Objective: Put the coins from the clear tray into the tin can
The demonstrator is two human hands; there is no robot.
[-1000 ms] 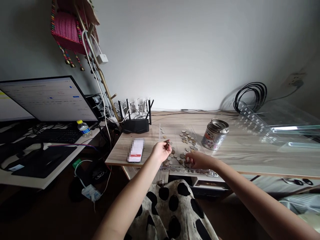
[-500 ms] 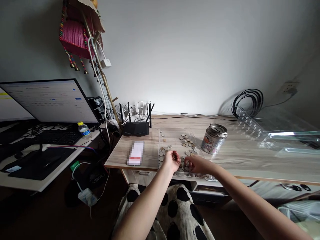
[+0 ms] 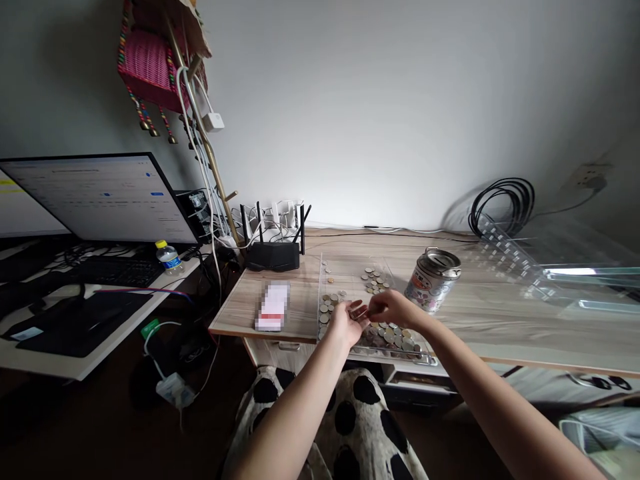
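A clear plastic tray (image 3: 425, 357) lies at the front edge of the wooden desk (image 3: 500, 320), with several coins (image 3: 395, 337) scattered in it. My left hand (image 3: 345, 321) is palm up over the tray's near left part, cupping a few coins. My right hand (image 3: 393, 308) is above the tray, fingers pinched together at my left palm, on a coin. A printed tin money box (image 3: 433, 280) with a slotted lid stands just right of the tray.
A phone (image 3: 273, 307) lies left of the tray and a black router (image 3: 273, 255) stands behind it. Clear plastic sheets (image 3: 550, 267) and a black cable coil (image 3: 500, 200) are at the right. A monitor (image 3: 95, 200), keyboard and bottle (image 3: 167, 257) sit on the left desk.
My left hand came down and turned palm up over the tray. My right hand lifted off the coins and moved left to meet it.
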